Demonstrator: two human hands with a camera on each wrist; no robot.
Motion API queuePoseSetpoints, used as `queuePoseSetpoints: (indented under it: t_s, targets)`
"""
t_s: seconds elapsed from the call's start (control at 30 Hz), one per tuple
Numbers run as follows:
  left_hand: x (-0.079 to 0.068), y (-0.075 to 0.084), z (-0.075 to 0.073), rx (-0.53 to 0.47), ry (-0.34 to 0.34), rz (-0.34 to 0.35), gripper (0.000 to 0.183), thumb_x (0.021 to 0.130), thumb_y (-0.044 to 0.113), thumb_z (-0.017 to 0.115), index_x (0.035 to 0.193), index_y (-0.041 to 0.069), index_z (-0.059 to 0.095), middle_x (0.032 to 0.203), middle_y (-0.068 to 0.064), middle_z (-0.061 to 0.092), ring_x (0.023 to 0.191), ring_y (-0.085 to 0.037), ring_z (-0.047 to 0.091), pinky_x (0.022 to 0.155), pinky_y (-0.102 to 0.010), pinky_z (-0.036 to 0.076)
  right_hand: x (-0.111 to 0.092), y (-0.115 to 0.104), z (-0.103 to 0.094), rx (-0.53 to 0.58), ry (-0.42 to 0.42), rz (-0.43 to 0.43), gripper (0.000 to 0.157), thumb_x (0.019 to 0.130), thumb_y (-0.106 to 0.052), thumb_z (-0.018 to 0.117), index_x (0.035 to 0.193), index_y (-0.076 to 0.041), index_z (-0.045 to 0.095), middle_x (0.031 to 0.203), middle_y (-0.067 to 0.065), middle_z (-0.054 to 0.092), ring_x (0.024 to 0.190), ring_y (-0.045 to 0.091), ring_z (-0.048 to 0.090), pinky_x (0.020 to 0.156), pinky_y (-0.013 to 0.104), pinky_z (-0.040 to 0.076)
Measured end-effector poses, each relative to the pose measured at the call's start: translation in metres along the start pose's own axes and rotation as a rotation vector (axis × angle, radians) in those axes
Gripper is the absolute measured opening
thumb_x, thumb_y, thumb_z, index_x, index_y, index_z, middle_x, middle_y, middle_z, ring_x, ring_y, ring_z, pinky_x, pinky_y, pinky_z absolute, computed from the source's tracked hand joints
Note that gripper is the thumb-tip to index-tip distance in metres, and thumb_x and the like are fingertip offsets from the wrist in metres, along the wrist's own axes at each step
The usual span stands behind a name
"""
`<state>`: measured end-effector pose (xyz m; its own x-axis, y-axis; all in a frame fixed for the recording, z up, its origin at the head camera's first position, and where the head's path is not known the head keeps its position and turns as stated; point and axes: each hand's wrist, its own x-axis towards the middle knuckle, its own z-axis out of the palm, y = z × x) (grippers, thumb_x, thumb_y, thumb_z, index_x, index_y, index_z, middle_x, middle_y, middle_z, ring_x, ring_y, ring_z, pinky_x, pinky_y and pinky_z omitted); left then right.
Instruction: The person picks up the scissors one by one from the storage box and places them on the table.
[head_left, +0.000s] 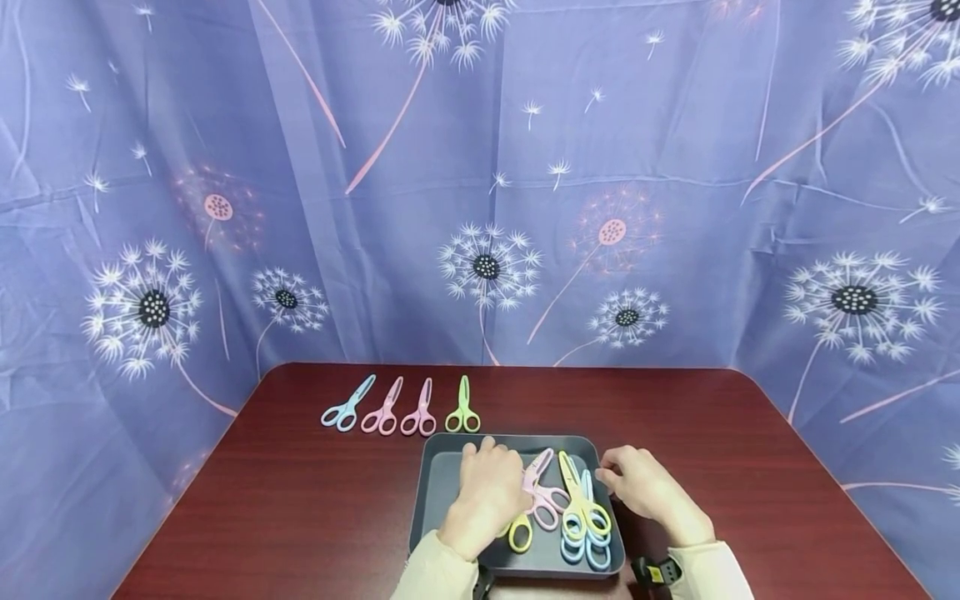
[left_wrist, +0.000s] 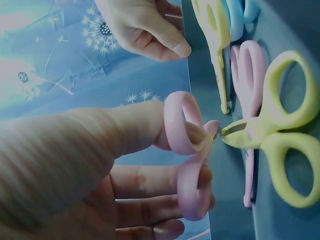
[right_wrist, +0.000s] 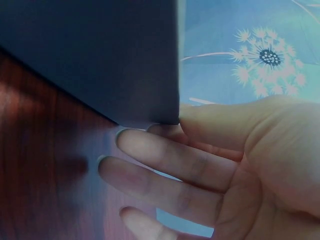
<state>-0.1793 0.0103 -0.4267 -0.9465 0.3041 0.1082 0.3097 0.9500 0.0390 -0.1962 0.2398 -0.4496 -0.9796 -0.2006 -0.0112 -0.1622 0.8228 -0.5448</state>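
A dark grey tray (head_left: 433,500) lies on the table with several scissors in it. My left hand (head_left: 486,492), above its left part, holds pink scissors (left_wrist: 173,127) by their handle rings; in the head view the hand hides them. Beside that hand lie pink scissors (head_left: 535,477) and spread yellow scissors (head_left: 521,535), the latter partly hidden. Toward the tray's right side, another yellow pair (head_left: 570,479) lies over light blue scissors (head_left: 597,554). My right hand (head_left: 651,490) grips the tray's right rim, its thumb on the edge and some fingers lower along the wall (right_wrist: 125,65).
Behind the tray, a row on the dark red table (head_left: 322,508) holds light blue scissors (head_left: 345,410), two pink scissors (head_left: 386,408) and green scissors (head_left: 462,404). A blue curtain (head_left: 405,275) with dandelion prints stands behind the table.
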Motion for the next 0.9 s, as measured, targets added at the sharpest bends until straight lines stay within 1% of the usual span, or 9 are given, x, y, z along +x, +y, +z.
queuePoseSetpoints:
  t_s: [0.17, 0.27, 0.43, 0.63, 0.77, 0.9]
  targets:
    - [0.0002, -0.0020, -0.0021, -0.015, 0.002, 0.001, 0.037, 0.069, 0.046, 0.081, 0.079, 0.012, 0.071, 0.074, -0.002, 0.058, 0.085, -0.021, 0.051, 0.074, -0.042, 0.038, -0.0011, 0.0002, 0.0007, 0.000, -0.007, 0.005, 0.013, 0.090, -0.008, 0.066, 0.078, -0.010, 0.065, 0.064, -0.002, 0.057, 0.055, 0.013, 0.058, 0.057, 0.032, 0.045]
    - [0.0004, -0.0029, -0.0018, -0.023, 0.033, 0.014, 0.037, 0.069, 0.046, 0.081, 0.077, 0.011, 0.070, 0.074, -0.002, 0.058, 0.085, -0.021, 0.051, 0.073, -0.041, 0.038, -0.0015, 0.0001, 0.0005, -0.001, -0.007, 0.005, 0.013, 0.090, -0.008, 0.066, 0.077, -0.011, 0.064, 0.064, -0.002, 0.056, 0.055, 0.012, 0.058, 0.056, 0.032, 0.045]
    - [0.0021, -0.0043, 0.0001, -0.051, 0.093, 0.026, 0.033, 0.069, 0.043, 0.079, 0.067, 0.014, 0.064, 0.071, -0.001, 0.055, 0.083, -0.020, 0.050, 0.072, -0.041, 0.038, -0.0012, -0.0003, 0.0000, -0.007, 0.001, 0.006, 0.015, 0.089, -0.007, 0.066, 0.075, -0.010, 0.063, 0.061, -0.002, 0.054, 0.055, 0.011, 0.057, 0.056, 0.032, 0.045]
    - [0.0043, -0.0044, 0.0029, -0.076, 0.118, 0.035, 0.034, 0.069, 0.041, 0.078, 0.061, 0.016, 0.057, 0.068, 0.000, 0.052, 0.080, -0.020, 0.049, 0.071, -0.040, 0.038, -0.0018, 0.0006, 0.0003, 0.004, 0.001, 0.016, 0.014, 0.090, -0.007, 0.066, 0.076, -0.010, 0.063, 0.062, -0.002, 0.056, 0.055, 0.013, 0.058, 0.054, 0.031, 0.045]
    - [0.0034, -0.0055, 0.0017, -0.101, 0.135, 0.047, 0.039, 0.069, 0.043, 0.080, 0.055, 0.018, 0.052, 0.064, 0.002, 0.048, 0.075, -0.019, 0.048, 0.070, -0.041, 0.037, -0.0017, 0.0008, 0.0001, 0.006, -0.001, 0.008, 0.014, 0.089, -0.007, 0.066, 0.076, -0.009, 0.064, 0.063, -0.001, 0.055, 0.055, 0.013, 0.059, 0.055, 0.031, 0.045]
    - [0.0052, -0.0096, -0.0002, -0.135, 0.152, 0.075, 0.042, 0.071, 0.040, 0.080, 0.051, 0.021, 0.049, 0.059, 0.004, 0.043, 0.066, -0.017, 0.048, 0.067, -0.039, 0.036, -0.0015, 0.0003, -0.0017, -0.001, 0.001, -0.002, 0.013, 0.090, -0.007, 0.066, 0.076, -0.009, 0.064, 0.063, -0.001, 0.054, 0.055, 0.012, 0.058, 0.055, 0.032, 0.045]
